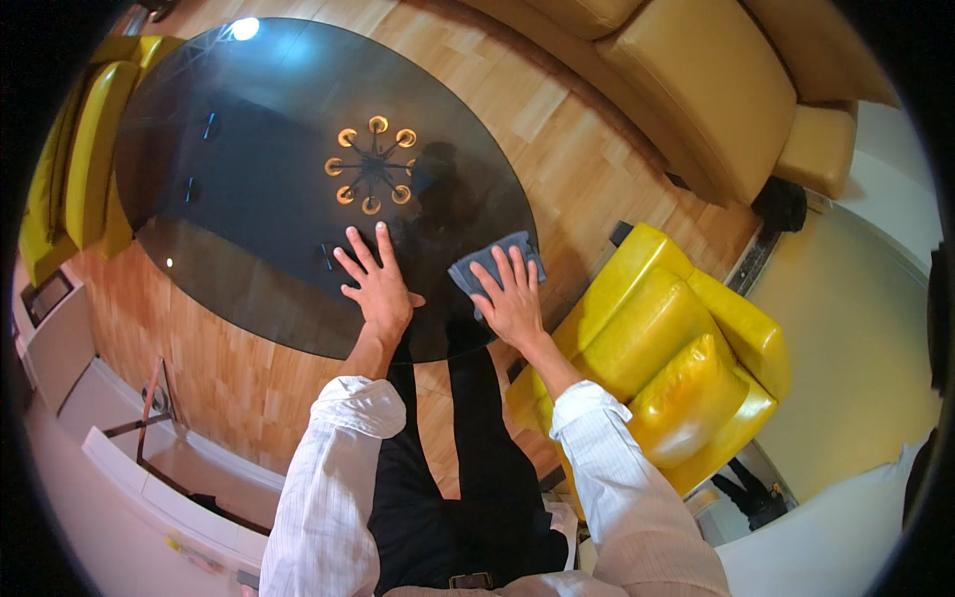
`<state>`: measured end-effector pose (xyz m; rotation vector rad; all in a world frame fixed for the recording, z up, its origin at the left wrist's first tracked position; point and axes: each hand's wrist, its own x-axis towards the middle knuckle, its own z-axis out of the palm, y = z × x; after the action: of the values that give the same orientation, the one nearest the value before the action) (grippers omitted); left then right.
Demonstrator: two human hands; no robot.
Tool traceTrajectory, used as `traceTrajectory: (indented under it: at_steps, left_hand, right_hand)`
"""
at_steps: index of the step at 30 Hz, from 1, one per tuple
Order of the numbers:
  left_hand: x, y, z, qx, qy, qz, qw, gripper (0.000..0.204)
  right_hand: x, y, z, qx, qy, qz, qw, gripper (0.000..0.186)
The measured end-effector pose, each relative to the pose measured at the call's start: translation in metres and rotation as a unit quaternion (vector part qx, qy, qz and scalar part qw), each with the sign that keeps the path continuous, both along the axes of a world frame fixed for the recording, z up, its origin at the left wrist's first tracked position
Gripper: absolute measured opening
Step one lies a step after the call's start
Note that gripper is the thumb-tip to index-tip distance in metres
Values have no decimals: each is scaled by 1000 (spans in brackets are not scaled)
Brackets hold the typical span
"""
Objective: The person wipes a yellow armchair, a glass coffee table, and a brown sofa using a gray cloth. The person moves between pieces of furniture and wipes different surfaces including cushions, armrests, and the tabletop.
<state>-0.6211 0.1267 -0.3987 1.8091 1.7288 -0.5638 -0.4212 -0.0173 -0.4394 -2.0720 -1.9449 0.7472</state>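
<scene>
A dark, glossy oval table (pixel 269 259) stretches out in front of me, and its top mirrors a chandelier. My left hand (pixel 383 289) is over the near part of the tabletop, fingers spread, with nothing in it. Beside it, my right hand (pixel 512 303) lies flat on a folded grey cloth (pixel 497 261) near the table's right edge. The fingers of that hand are stretched out over the cloth rather than wrapped round it. Part of the cloth is hidden under the palm.
A yellow armchair (pixel 647 348) with a cushion (pixel 689 400) stands close by my right arm. Another yellow seat (pixel 95 159) is at the far left. A tan sofa (pixel 696 80) sits at the back right. Wooden flooring (pixel 249 388) surrounds the table; white furniture (pixel 129 478) is at lower left.
</scene>
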Motion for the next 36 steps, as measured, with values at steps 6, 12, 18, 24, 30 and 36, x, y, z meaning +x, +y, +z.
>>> traceTrajectory:
  at_steps: [6, 12, 18, 24, 30, 36]
  left_hand:
    - [-1, -4, -3, 8, -23, 18, 1000, 153]
    - [2, -2, -5, 17, -29, 14, 999, 154]
    - [-3, 1, 0, -5, -42, 40, 998, 154]
    - [-2, -7, -9, 18, -22, 16, 999, 155]
    - [-3, -1, -9, 11, -26, 21, 999, 156]
    - [-5, -2, -12, 6, -22, 24, 999, 157]
  right_hand:
    - [18, 87, -9, 62, 2, 22, 998, 59]
    - [35, 181, -14, 114, -37, 43, 992, 61]
    - [29, 59, -10, 49, -10, 69, 996, 59]
    - [31, -4, -3, -8, -1, 99, 995, 60]
    - [14, 84, -10, 78, 21, 72, 994, 60]
    - [23, 5, -11, 13, 28, 139, 990, 59]
